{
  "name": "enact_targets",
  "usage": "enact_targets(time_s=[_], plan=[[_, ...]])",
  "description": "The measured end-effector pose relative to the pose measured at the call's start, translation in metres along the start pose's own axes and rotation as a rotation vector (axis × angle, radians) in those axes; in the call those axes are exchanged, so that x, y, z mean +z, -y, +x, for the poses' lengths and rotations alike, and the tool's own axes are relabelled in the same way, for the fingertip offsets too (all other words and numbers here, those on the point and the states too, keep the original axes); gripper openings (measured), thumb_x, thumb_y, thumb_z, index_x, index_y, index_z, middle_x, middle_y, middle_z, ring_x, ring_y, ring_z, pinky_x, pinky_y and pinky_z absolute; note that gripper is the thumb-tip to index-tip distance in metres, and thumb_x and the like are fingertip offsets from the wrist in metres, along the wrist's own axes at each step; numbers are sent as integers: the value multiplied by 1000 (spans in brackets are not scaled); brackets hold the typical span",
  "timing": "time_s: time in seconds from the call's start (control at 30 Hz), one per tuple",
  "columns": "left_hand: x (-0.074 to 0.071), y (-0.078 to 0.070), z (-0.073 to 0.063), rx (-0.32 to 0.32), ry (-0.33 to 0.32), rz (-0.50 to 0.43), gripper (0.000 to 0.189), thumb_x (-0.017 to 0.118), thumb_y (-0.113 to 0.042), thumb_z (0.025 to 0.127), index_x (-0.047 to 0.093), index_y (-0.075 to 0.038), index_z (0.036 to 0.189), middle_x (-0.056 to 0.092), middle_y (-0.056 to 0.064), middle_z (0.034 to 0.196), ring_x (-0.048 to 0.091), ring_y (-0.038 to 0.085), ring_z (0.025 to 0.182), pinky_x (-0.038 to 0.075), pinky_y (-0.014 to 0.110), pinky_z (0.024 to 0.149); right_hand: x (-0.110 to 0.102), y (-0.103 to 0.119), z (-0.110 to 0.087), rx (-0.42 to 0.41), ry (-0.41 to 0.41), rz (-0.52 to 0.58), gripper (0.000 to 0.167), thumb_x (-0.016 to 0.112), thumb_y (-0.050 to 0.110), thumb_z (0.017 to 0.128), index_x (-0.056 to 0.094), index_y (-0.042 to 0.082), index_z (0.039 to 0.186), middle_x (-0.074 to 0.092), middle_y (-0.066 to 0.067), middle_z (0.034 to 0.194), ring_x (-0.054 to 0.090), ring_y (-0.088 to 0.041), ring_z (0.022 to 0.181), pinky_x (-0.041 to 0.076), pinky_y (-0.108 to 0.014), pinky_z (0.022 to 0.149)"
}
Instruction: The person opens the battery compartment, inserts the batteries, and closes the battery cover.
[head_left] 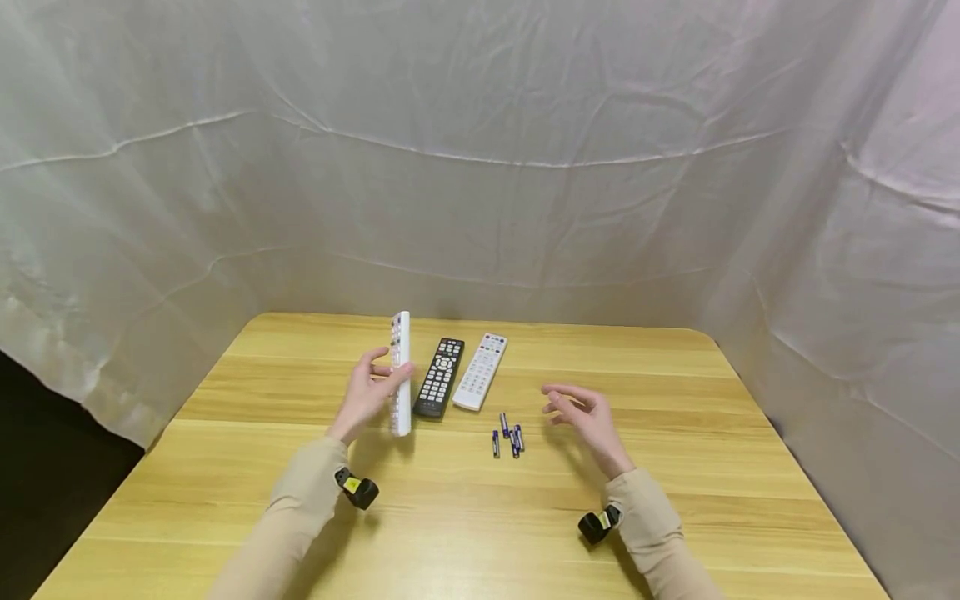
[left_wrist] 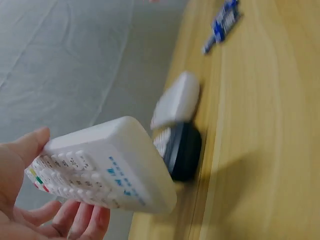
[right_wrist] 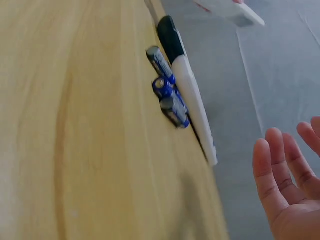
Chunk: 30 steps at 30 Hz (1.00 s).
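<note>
Left hand (head_left: 364,400) grips a raised white remote (head_left: 403,410) just left of the black remote (head_left: 439,379). Right of the black remote lie a second white remote (head_left: 480,373) and batteries (head_left: 514,443), apparently four; farther right hovers the right hand (head_left: 589,418), its grip relaxed and empty.

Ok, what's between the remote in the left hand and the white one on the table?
The black remote, lying on the table; the head view shows it.
</note>
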<state>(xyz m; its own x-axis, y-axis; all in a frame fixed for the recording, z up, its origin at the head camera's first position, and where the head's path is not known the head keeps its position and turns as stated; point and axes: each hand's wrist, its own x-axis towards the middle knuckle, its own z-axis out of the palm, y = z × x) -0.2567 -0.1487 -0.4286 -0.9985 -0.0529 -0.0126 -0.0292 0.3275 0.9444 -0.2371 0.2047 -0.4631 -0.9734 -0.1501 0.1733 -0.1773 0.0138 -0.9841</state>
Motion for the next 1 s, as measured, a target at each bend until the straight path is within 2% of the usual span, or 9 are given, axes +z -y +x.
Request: enact_targets(time_s=[0.1,0.27,0.37,0.5,0.73,0.87,1.0], plan=[[-9,2,6,-15,-37,123,75,70,-42,94,40,-3,151,59,26,125,62,23,96,58,26,76,-7,-4,1,61,-31,85,41,61,14,101,56,-16,129,74,9,111,71,-10,88,66,-33,81],[-17,4,18,-28,-100,303,74,76,-48,87,52,-2,140,68,22,112,65,20,80,54,21,61,-15,-10,2,160,-79,267,32,64,16,100,66,-2,125,74,7,109,68,-10,88,64,-28,80],[-19,5,25,-34,-136,413,75,78,-49,83,55,1,134,69,21,108,64,21,77,54,24,61,-20,-14,1,202,-97,348,29,64,18,100,68,4,124,74,5,109,68,-11,88,63,-27,79],[-19,9,34,-39,-156,536,69,79,-47,82,58,3,124,68,20,103,62,25,82,53,29,65,-26,-19,3,219,-109,374,33,62,18,101,65,0,129,74,4,108,69,-12,88,64,-27,78],[-18,17,49,-75,-140,697,50,82,-39,81,58,1,99,61,15,86,55,23,71,46,28,57,-37,-26,9,225,-135,405,34,58,14,103,62,-5,131,74,1,103,70,-15,88,63,-29,85],[-17,22,55,-110,-132,743,51,83,-38,79,58,2,98,59,14,83,52,23,69,43,27,55,-41,-28,12,226,-140,385,33,58,13,103,63,-4,131,75,3,98,70,-14,88,62,-29,85],[-16,25,57,-133,-134,770,51,84,-37,78,59,3,99,60,15,83,53,23,69,41,27,55,-44,-30,13,257,-131,373,33,58,11,102,62,-5,131,76,0,96,70,-13,86,62,-28,84]])
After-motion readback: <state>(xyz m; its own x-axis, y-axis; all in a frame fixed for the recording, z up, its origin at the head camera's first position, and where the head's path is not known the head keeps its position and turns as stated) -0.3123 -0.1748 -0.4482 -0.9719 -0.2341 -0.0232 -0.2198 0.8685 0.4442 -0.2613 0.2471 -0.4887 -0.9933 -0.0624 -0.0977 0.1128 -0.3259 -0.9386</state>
